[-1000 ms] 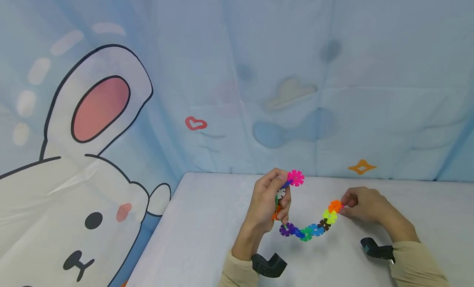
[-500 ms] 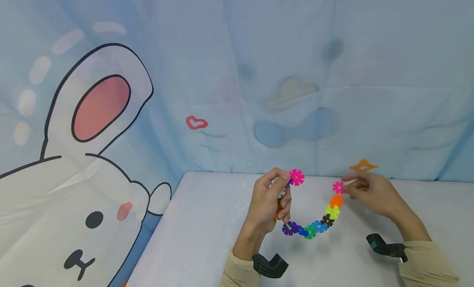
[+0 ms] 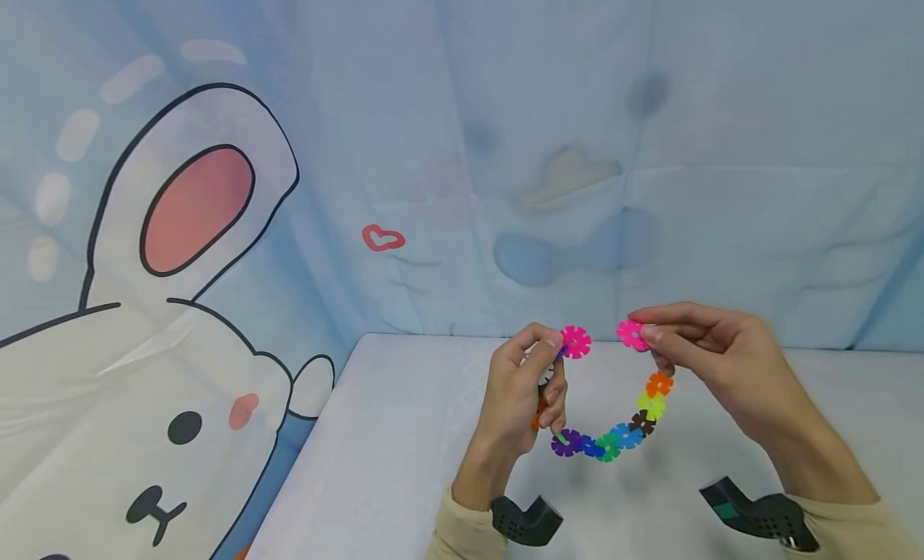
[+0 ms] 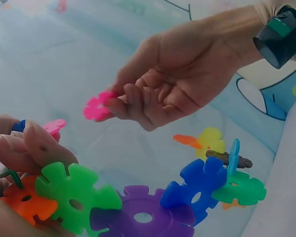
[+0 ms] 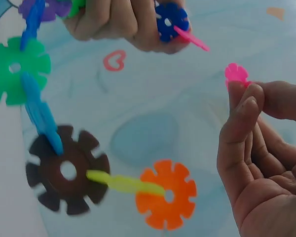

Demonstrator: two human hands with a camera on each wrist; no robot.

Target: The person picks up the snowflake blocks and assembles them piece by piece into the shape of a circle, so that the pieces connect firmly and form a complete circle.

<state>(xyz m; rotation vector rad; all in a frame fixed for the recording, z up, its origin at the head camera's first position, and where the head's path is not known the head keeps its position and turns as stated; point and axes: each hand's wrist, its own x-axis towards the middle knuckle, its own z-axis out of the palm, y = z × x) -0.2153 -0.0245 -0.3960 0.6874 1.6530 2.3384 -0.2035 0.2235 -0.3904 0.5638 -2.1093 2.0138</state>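
Note:
My left hand point(image 3: 516, 383) grips one part of a chain of notched plastic snowflake discs, several of them hidden in the fingers. A pink disc point(image 3: 576, 342), joined to a blue one point(image 5: 171, 22), sticks out above its thumb. Below that hand the chain curves rightward from a purple disc point(image 3: 566, 443) through blue, green, light blue, brown point(image 5: 68, 190) and yellow to an orange disc point(image 3: 658, 384) at its end. Between thumb and fingertips my right hand point(image 3: 729, 363) pinches a single pink disc point(image 3: 630, 335). The right wrist view shows this disc apart from the orange end.
A white table point(image 3: 404, 456) lies beneath both hands. Behind it hangs a light blue printed curtain point(image 3: 447, 143), with a rabbit figure point(image 3: 202, 383) at the left. Each wrist wears a dark camera mount point(image 3: 527, 520).
My right hand has risen and come leftward with the pink disc, which has moved away from the chain's orange end. My left hand stays nearly in place, still gripping the chain.

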